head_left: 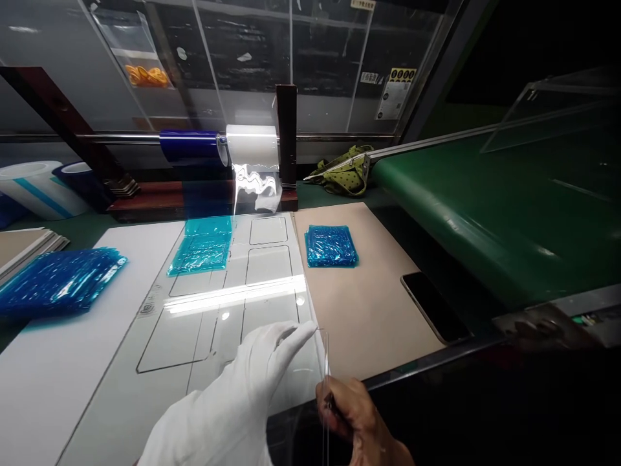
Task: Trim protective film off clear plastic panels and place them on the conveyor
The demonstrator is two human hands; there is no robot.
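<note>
My left hand (247, 382), in a white glove, is closed with its fingertips at the top of a clear plastic panel (326, 362). The panel stands edge-on to me, so little more than its thin edge shows. My right hand (356, 414) is bare and curled up against that edge lower down. A small dark object, too hidden to name, shows between its thumb and fingers. Beyond the hands, a piece of blue film (204, 246) lies on a glass sheet (272, 291) with black outlines. To its right is a small stack of blue film-covered pieces (331, 246).
Rolls of blue film (189, 147) and clear film (252, 147) hang on a bar behind. More blue film-covered pieces (63, 278) lie at left. A phone (434, 307) rests on brown board (383, 323). A green conveyor belt (485, 200) runs along the right, near a green pouch (344, 171).
</note>
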